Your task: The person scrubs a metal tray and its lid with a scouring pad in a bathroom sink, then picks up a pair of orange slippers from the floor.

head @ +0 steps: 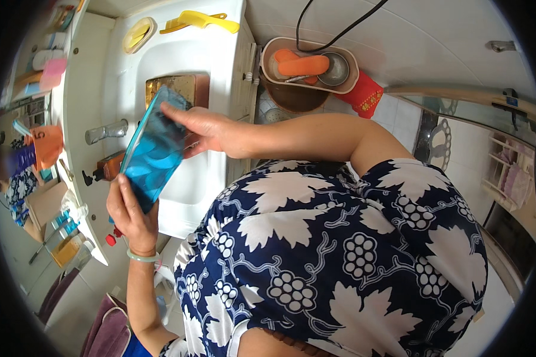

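My left hand [131,212], with a pale green bangle at the wrist, grips the lower end of a glossy blue pouch [154,151]. A teal edge strip runs along one long side of the pouch, and its upper part looks dark. My right hand [203,131] holds the pouch near its upper end, thumb on the near face and fingers partly hidden behind it. The pouch is tilted above a white washbasin [192,187]. In the basin lies a gold and brown box-like object [198,89], partly covered by the pouch.
Yellow combs [205,21] and a soap dish [139,35] rest on the basin's rim. A faucet [107,131] and a pump bottle [109,167] stand behind it. Orange slippers [303,64] and a metal bowl [333,69] sit in a beige tub [353,53]. A mirror shelf [82,223] holds toiletries.
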{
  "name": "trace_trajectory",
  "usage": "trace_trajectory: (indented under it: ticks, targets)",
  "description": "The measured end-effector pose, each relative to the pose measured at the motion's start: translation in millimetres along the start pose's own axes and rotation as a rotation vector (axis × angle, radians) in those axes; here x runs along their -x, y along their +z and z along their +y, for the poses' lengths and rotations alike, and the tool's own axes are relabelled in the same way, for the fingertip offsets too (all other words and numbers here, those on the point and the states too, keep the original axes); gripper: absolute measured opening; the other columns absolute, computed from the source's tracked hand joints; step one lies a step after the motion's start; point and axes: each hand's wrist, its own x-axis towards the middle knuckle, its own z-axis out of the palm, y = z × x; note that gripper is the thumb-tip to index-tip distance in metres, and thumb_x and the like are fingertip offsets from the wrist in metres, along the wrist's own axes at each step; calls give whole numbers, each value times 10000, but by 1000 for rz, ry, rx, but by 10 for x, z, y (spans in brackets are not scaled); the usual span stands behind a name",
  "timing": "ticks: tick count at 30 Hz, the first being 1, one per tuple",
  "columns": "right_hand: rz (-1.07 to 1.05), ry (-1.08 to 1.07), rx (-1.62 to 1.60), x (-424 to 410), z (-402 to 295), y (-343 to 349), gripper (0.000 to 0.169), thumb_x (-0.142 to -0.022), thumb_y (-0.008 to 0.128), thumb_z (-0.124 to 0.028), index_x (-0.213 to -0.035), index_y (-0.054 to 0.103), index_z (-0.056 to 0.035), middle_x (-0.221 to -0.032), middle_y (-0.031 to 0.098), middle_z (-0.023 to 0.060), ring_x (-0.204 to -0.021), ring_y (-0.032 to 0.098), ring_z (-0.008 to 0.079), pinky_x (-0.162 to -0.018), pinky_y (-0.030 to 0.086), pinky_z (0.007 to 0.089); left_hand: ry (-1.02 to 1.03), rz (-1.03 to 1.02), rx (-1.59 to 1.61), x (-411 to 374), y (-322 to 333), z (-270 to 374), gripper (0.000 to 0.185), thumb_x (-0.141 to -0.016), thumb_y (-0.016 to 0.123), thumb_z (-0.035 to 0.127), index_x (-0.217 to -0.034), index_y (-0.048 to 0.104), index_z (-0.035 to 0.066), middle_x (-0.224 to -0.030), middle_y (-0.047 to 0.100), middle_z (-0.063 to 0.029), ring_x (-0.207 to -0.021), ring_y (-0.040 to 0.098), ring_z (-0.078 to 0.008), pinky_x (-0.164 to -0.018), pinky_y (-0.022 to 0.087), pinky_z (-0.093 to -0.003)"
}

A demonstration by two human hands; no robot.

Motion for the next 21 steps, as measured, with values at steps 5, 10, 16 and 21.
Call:
trace_trajectory:
  ticks: [5, 10, 16, 21]
  targets:
    - [242, 0, -34, 109, 169, 31, 680, -786, 686, -631, -1156, 606, -66, -1069, 628, 66, -955, 607, 198, -784, 521, 356, 274, -58, 91, 231, 56, -125, 738, -692, 764, 90, -1364, 481, -28, -1276, 530, -202, -1091, 540, -355, -939, 415, -441]
    - [393, 123, -4, 221, 497, 81, 711, -810, 703, -551, -1267, 527, -35, -1147, 621, 123, -1040, 613, 228, -833, 528, 388, 314, -9, 175, 486, 286, -37, 695, -712, 741, 122, -1347, 490, -5, -1240, 554, -194, -1052, 562, -319, -924, 403, -450]
    - [256, 145, 82, 260, 518, 21, 516, -814, 665, -311, -1229, 551, -26, -1147, 613, 114, -1013, 619, 242, -827, 529, 393, 334, -26, 151, 586, 203, 34, 703, -707, 759, 160, -1347, 498, 32, -1210, 568, -159, -1059, 569, -303, -917, 395, -429]
    - [240, 18, -3, 273, 631, -191, 476, -792, 655, -296, -1172, 564, -24, -1058, 609, 97, -955, 597, 217, -787, 501, 382, 233, -147, 111, 519, 21, 334, 699, -745, 772, 232, -1365, 484, 85, -1261, 538, -142, -1229, 495, -329, -1073, 274, -505]
